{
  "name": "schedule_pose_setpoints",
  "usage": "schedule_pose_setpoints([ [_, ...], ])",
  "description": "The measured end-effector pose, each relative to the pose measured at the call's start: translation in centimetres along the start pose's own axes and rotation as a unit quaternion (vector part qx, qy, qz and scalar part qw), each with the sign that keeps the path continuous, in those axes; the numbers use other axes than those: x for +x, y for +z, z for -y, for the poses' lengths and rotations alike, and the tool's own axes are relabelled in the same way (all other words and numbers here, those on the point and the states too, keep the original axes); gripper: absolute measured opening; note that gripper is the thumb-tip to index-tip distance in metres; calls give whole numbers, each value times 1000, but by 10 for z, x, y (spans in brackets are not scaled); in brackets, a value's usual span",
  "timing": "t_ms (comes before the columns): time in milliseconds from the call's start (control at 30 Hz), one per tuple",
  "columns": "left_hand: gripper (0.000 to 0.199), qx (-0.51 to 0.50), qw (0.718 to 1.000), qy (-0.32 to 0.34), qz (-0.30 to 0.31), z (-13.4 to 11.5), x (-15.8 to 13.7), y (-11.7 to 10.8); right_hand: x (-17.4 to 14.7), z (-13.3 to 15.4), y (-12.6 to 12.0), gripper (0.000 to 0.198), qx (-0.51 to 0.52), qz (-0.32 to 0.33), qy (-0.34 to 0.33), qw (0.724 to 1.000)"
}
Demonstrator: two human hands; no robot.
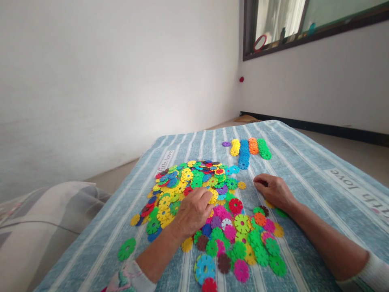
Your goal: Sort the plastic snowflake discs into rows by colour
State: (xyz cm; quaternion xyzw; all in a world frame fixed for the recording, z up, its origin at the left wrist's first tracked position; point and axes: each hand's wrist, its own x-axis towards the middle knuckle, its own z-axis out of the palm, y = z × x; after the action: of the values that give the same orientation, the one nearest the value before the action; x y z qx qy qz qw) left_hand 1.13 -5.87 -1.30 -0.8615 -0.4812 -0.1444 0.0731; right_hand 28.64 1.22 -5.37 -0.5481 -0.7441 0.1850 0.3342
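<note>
My left hand [194, 211] is over a wide pile of slotted plastic discs, its fingers curled and pressed together. A yellow slotted disc [214, 196] lies right at its fingertips; whether they grip it is hidden. To the right of the pile, my right hand [275, 190] is low over the cloth, with fingers bent inward and the thumb close to them. What it holds, if anything, does not show. Beyond the hands are sorted overlapping rows: a yellow row [235, 147], a blue row [244, 155], an orange row [253, 146] and a green row [264, 149], beside a single purple disc [226, 144].
A striped blue-and-white cloth [306, 162] covers the table. Loose discs spread toward me, among them a green disc [127, 249] at left and a light blue disc [204, 268] in front. A white wall [121, 81] stands behind; a window ledge [316, 32] is at upper right.
</note>
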Motion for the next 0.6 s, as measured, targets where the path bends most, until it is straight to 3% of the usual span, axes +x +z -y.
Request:
schedule_pose_setpoints([
  [167,16,8,999,-32,25,-1,7,-1,0,1,0,21,0,0,-6,1000],
  [367,6,42,998,-32,46,5,14,1,0,0,0,21,2,-2,-1,1000],
  [600,25,8,996,-81,-32,23,15,-2,2,0,2,20,1,-12,0,1000],
])
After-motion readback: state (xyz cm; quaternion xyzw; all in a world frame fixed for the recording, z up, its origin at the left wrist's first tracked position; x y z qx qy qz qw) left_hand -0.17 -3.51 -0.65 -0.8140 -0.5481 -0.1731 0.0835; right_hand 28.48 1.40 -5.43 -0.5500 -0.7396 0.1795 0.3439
